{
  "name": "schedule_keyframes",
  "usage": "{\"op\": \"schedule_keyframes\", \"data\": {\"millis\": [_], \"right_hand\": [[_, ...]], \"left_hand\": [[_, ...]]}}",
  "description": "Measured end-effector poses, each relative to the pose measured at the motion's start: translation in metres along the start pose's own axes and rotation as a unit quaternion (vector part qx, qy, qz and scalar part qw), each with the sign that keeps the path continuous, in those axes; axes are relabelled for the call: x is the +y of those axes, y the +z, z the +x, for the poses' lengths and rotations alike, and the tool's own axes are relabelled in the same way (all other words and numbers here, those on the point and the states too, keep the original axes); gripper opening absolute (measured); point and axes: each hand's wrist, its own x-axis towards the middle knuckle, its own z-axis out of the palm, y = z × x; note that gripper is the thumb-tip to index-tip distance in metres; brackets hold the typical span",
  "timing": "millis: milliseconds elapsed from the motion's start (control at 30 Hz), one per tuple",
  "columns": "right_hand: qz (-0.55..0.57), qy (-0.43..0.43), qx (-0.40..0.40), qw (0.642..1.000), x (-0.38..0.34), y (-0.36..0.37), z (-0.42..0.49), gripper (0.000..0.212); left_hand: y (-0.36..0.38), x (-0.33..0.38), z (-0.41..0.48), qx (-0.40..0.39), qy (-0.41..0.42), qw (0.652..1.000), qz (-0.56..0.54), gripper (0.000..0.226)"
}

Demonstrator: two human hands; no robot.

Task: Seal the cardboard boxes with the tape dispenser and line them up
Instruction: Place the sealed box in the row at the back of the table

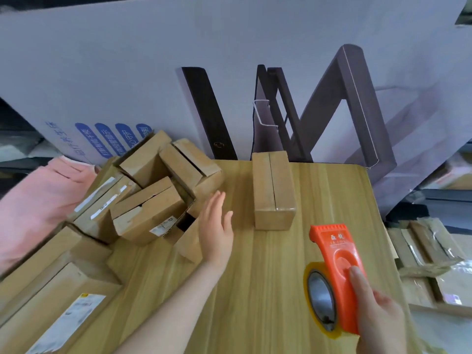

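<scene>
Boxes (153, 198) piled unsealed at table's (255, 290) left; one box (273, 190) stands apart at back; left hand (215, 231) flat, fingers straight, by the pile; right hand (378, 310) grips tape dispenser (334, 274); prob. best to pull one box clear, press flaps flush w/ left, then run tape straight along seam.

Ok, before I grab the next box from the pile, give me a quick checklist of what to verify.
1. Left hand free: ok, open and holding nothing, right beside the pile.
2. Grip on the tape dispenser: ok, the right hand is curled round its orange body.
3. Tape roll loaded: ok; how much tape remains, cannot tell.
4. Bare table space for taping: ok, between the two hands.
5. Lone box at the far side sealed: cannot tell; its centre seam shows, but tape is unclear.
6. Boxes lined up: not ok, the pile lies jumbled.
</scene>
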Motion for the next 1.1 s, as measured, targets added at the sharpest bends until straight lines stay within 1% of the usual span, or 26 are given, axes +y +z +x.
{"op": "schedule_keyframes", "data": {"millis": [33,67,133,233,300,333,433,567,633,700,767,867,900,933,1033,1100], "right_hand": [[-0.001,0.0,-0.009,1.0,-0.002,0.0,-0.001,0.04],[0.0,0.001,-0.018,1.0,-0.003,0.001,-0.003,0.037],[0.005,0.006,-0.035,0.999,-0.003,0.003,-0.007,0.034],[0.016,0.02,-0.057,0.998,-0.003,0.005,-0.016,0.031],[0.016,0.023,-0.061,0.998,0.0,0.006,-0.022,0.029],[0.016,0.024,-0.06,0.998,0.002,0.006,-0.026,0.028],[0.014,0.027,-0.055,0.998,0.007,0.005,-0.039,0.026],[0.012,0.039,-0.057,0.998,0.014,0.005,-0.065,0.029],[0.012,0.048,-0.058,0.997,0.02,0.004,-0.08,0.033],[0.006,0.057,-0.061,0.996,0.025,0.003,-0.097,0.037],[0.004,0.064,-0.07,0.995,0.028,0.001,-0.114,0.039],[0.005,0.053,-0.088,0.995,0.028,0.001,-0.136,0.035],[0.002,0.043,-0.093,0.995,0.027,0.002,-0.142,0.032],[-0.002,0.03,-0.098,0.995,0.026,0.002,-0.147,0.03],[-0.029,-0.018,-0.111,0.993,0.022,0.001,-0.16,0.023],[-0.045,-0.053,-0.125,0.99,0.019,-0.002,-0.167,0.019]], "left_hand": [[-0.008,-0.02,-0.005,0.003,0.02,0.999,0.046,0.043],[-0.015,-0.038,-0.008,0.001,0.017,0.996,0.091,0.044],[-0.025,-0.063,-0.006,-0.018,-0.04,0.984,0.17,0.047],[-0.027,-0.073,0.002,-0.043,-0.122,0.958,0.258,0.047],[-0.026,-0.072,0.006,-0.06,-0.139,0.945,0.29,0.041],[-0.026,-0.073,0.008,-0.069,-0.137,0.944,0.291,0.039],[-0.026,-0.091,0.007,-0.096,-0.109,0.953,0.266,0.036],[-0.033,-0.106,-0.025,-0.113,-0.007,0.975,0.189,0.027],[-0.042,-0.102,-0.059,-0.125,0.04,0.979,0.154,0.029],[-0.056,-0.093,-0.098,-0.16,0.081,0.978,0.105,0.034],[-0.069,-0.088,-0.135,-0.205,0.115,0.971,0.051,0.034],[-0.085,-0.086,-0.171,-0.26,0.148,0.954,0.015,0.032],[-0.087,-0.086,-0.173,-0.274,0.141,0.951,0.008,0.032],[-0.089,-0.083,-0.17,-0.287,0.118,0.951,0.005,0.032],[-0.104,-0.061,-0.15,-0.337,0.002,0.941,-0.022,0.036],[-0.123,-0.039,-0.132,-0.323,-0.057,0.942,-0.077,0.036]]}}
